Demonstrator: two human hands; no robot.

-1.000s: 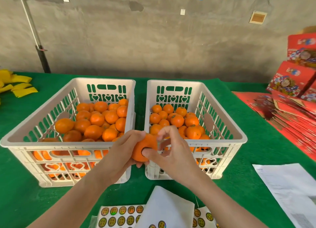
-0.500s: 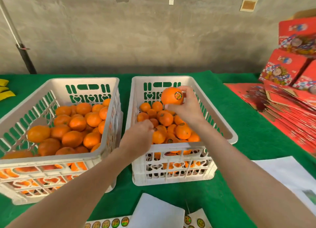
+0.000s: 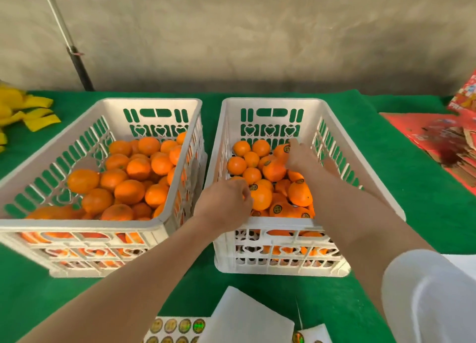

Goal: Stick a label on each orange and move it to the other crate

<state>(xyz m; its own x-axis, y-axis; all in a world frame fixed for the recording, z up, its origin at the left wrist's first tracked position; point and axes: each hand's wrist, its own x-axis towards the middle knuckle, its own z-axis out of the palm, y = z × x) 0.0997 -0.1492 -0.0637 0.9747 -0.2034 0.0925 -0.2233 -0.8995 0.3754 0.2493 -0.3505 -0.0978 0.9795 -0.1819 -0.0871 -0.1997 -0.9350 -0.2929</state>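
Table (image 3: pixel 386 162) covered in green cloth, set against a grey wall. Two white slotted crates stand side by side at its centre, close together: left crate (image 3: pixel 77 224) and right crate (image 3: pixel 280 252). Yellow strips (image 3: pixel 38 122) lie in a loose pile at the far left edge. Flat red cartons (image 3: pixel 432 134) are stacked at the far right. At the near edge, a white paper (image 3: pixel 244 317) overlaps a sheet of round labels (image 3: pixel 177 327); a second label sheet (image 3: pixel 309 336) lies just right of it.
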